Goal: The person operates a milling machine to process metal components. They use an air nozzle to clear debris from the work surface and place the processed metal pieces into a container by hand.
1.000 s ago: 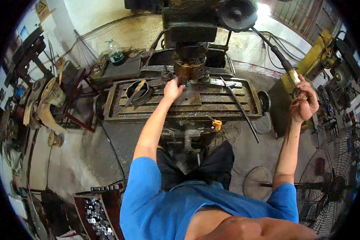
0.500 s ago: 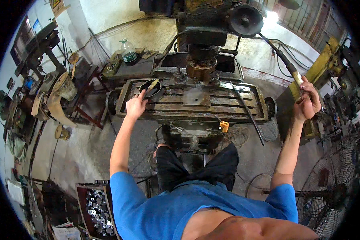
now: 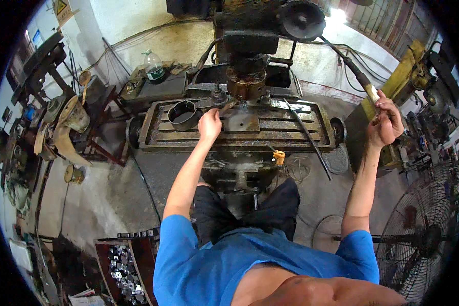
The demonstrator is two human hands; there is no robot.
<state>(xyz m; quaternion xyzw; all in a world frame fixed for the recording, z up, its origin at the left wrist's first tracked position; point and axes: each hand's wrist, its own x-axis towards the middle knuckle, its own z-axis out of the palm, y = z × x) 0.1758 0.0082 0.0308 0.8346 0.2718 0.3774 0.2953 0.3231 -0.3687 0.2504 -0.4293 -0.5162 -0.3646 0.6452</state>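
Observation:
My left hand (image 3: 209, 125) is closed round the handle of a small brush (image 3: 229, 106), whose dark head points toward the round cutter head (image 3: 246, 84) of a milling machine. A black pot (image 3: 184, 117) with dark liquid stands on the slotted machine table (image 3: 168, 136), just left of that hand. A flat metal plate (image 3: 241, 123) lies under the cutter head. Out to the right, my right hand (image 3: 385, 121) grips the pale end of a long lever (image 3: 359, 76) that runs up to a round dark hub (image 3: 302, 21).
A long dark bar (image 3: 308, 133) leans across the table's right part. A yellow-orange handle (image 3: 278, 157) sits at its front edge. A box of small metal parts (image 3: 123, 270) stands at lower left, a caged fan (image 3: 426, 239) at lower right. A plastic bottle (image 3: 154, 68) stands behind.
My left hand has moved right, from the pot to beside the cutter head, carrying the brush out of the pot. My right hand stays on the lever. The view has shifted slightly.

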